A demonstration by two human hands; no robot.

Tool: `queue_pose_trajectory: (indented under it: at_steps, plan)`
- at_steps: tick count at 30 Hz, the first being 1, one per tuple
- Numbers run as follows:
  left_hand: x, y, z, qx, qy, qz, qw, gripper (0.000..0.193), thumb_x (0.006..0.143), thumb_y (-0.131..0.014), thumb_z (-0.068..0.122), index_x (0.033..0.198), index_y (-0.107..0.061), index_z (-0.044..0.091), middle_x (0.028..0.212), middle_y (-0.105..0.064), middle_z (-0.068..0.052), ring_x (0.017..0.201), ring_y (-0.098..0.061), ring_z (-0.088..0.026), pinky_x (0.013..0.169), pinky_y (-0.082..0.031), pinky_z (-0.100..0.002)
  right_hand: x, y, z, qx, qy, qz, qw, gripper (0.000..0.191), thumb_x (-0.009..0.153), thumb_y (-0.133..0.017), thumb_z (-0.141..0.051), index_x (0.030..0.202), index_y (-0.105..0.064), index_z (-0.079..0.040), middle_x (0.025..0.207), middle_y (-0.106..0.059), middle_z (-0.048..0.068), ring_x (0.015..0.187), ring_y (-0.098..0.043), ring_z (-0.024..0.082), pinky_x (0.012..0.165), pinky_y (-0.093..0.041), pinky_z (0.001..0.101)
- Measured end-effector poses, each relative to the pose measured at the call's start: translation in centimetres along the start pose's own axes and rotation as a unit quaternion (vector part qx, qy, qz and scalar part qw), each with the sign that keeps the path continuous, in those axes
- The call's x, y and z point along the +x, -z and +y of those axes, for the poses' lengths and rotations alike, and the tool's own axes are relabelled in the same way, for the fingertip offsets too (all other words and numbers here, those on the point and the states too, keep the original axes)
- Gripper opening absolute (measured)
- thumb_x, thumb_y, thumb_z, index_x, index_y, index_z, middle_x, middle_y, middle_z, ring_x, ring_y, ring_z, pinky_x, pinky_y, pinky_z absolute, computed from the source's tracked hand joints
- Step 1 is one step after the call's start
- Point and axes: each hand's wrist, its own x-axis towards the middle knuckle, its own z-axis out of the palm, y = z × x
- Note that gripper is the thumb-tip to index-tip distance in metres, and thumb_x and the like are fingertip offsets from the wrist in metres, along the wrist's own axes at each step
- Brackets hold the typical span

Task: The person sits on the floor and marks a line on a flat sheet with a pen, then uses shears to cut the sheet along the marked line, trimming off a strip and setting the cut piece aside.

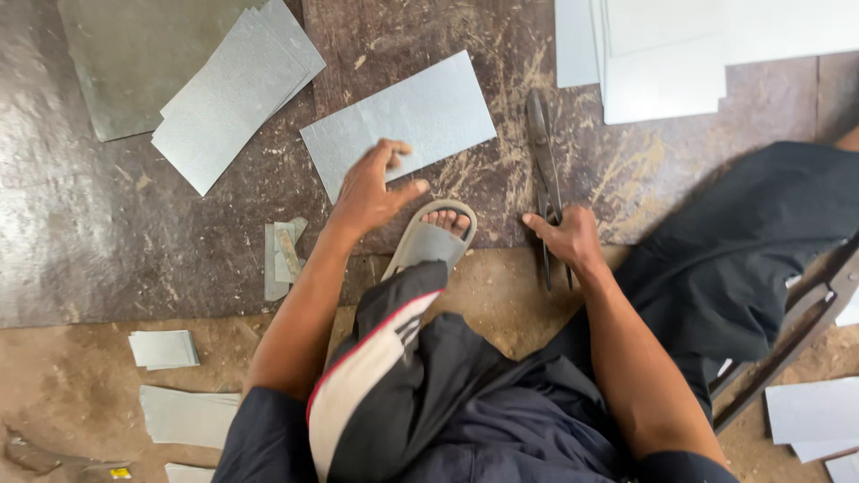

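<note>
My left hand reaches over the near edge of a rectangular grey metal sheet lying on the dark floor plate, fingers spread and touching it. My right hand rests on the handles of long dark metal shears, which lie on the floor with blades pointing away from me. My foot in a grey sandal sits between the two hands.
A stack of cut grey sheets lies at the upper left over a larger sheet. Pale sheets are piled at the upper right. Small offcuts and scraps lie near my left leg. A dark metal bar is on the right.
</note>
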Motion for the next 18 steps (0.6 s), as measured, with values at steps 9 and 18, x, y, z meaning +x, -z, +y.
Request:
queue_pose_trajectory:
  at_steps: [9,18]
  plan:
    - [10.7,1.4,-8.2,0.258,0.001,0.079,0.963,0.120,0.051,-0.097,0.044,0.154,-0.039,0.023,0.145,-0.047,-0.021,0.139,-0.039,-0.044,0.110,-0.029,-0.064,2.4,-2.2,-3.1,-0.084,-0.082,0.015,0.993,0.059,0.084,-0.086,-0.044,0.061,-0.065,0.006,0.048,-0.056,0.014,0.041,-0.050,0.022,0.044,-0.040,0.0431]
    - [11.5,12.4,-15.8,0.013,0.114,0.130,0.985,0.040,0.095,-0.073,0.028,0.132,-0.063,0.017,0.129,-0.071,-0.009,0.113,-0.070,-0.026,0.103,-0.052,-0.046,10.5,-4.7,-8.6,-0.092,0.017,-0.025,0.995,0.055,0.090,-0.083,-0.042,0.067,-0.067,0.006,0.051,-0.056,0.011,0.045,-0.050,0.018,0.046,-0.041,0.0387]
